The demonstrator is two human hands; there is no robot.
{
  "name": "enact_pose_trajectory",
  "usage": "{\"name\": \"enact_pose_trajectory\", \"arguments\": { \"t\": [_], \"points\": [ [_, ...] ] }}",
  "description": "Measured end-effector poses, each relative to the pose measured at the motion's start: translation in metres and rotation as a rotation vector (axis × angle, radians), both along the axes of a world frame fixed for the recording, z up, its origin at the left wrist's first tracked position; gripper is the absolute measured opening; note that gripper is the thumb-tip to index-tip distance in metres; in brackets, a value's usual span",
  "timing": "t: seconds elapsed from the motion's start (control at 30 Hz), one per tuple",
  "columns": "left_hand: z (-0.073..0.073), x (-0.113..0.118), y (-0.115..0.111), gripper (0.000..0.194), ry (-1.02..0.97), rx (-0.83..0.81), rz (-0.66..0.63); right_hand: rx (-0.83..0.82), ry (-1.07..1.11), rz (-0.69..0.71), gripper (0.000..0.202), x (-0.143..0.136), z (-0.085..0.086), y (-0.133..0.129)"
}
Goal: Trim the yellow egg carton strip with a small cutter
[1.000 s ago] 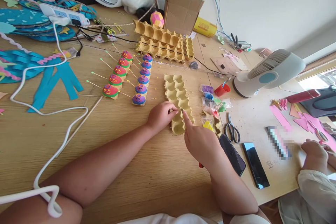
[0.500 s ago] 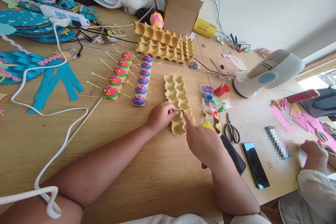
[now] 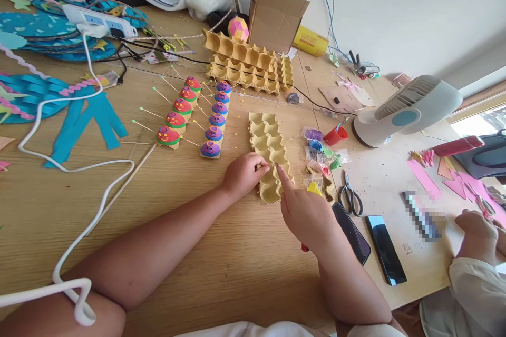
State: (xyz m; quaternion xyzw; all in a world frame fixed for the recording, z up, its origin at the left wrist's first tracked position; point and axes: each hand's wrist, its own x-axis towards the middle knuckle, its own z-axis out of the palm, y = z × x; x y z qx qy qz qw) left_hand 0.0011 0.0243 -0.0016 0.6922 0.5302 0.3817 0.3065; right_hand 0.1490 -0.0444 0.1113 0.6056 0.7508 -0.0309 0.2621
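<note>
Across the broad worktop (image 3: 177,258), a white fan (image 3: 407,116) stands on the far right. In front of the person lies an egg carton (image 3: 264,141), hollows up, its length running away from them; a red-and-green painted row (image 3: 174,120) sits well to its left. The right hand (image 3: 306,216) is closed, forefinger stretched to the middle of the carton's nearer half. Just beside that fingertip, the left hand (image 3: 244,175) pinches the carton between thumb and forefinger. A dark speck shows at the right fingertip and a red end (image 3: 304,247) pokes out below the wrist: probably one slim tool, though the hand hides most of it. Compared with a second ago, the hands have barely shifted and the carton looks no different, so the work stays at this one spot.
</note>
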Motion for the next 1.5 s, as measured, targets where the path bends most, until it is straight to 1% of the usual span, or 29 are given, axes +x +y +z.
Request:
{"name": "enact_pose_trajectory", "arguments": {
  "t": [0.37, 0.7, 1.13, 1.5],
  "points": [
    [-0.001, 0.0, 0.0014, 0.009, 0.016, 0.0, -0.003, 0.024, -0.013, 0.056, 0.064, 0.0004, -0.0059, 0.0007],
    [-0.0011, -0.0001, 0.0011, 0.011, 0.03, -0.003, -0.001, -0.048, 0.025, 0.006, 0.065, -0.0001, -0.0001, 0.0031],
    [-0.0007, 0.0004, 0.0007, 0.01, 0.029, 0.002, 0.003, -0.024, 0.01, 0.034, 0.065, 0.0003, -0.0016, 0.0008],
    [-0.0007, 0.0003, 0.0007, 0.011, 0.03, 0.008, -0.007, -0.077, -0.011, -0.001, 0.067, -0.0001, 0.0031, 0.0025]
  ]
}}
